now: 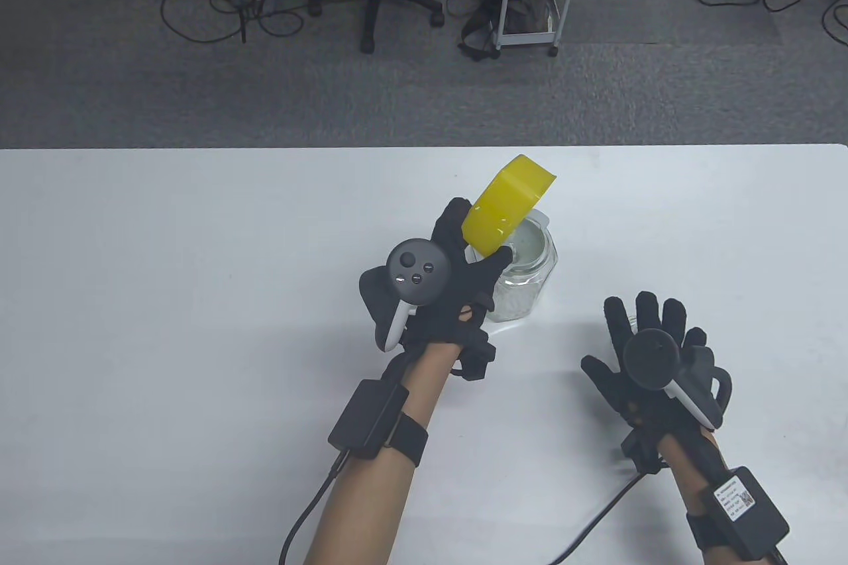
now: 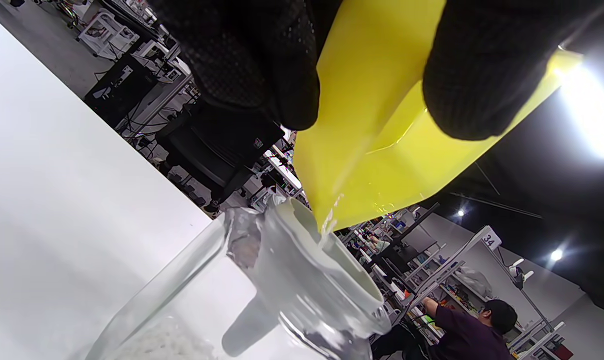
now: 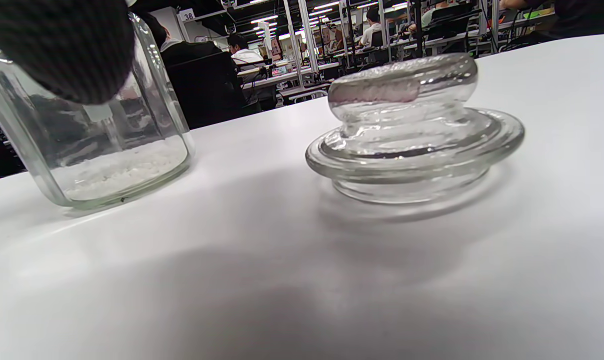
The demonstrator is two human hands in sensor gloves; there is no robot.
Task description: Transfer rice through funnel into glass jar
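Now: one jar (image 1: 523,270) (one funnel (image 2: 312,260)) — left hand (image 1: 457,273) grips yellow container (image 1: 507,214); right hand (image 1: 652,359) spread, empty.

left hand (image 1: 457,260) raised, gripping, right hand (image 1: 652,359) flat, fingers spread

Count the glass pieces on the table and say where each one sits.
2. The glass jar stands mid-table under the tilted yellow container, a funnel in its mouth. The glass lid lies beside it, under the right hand.
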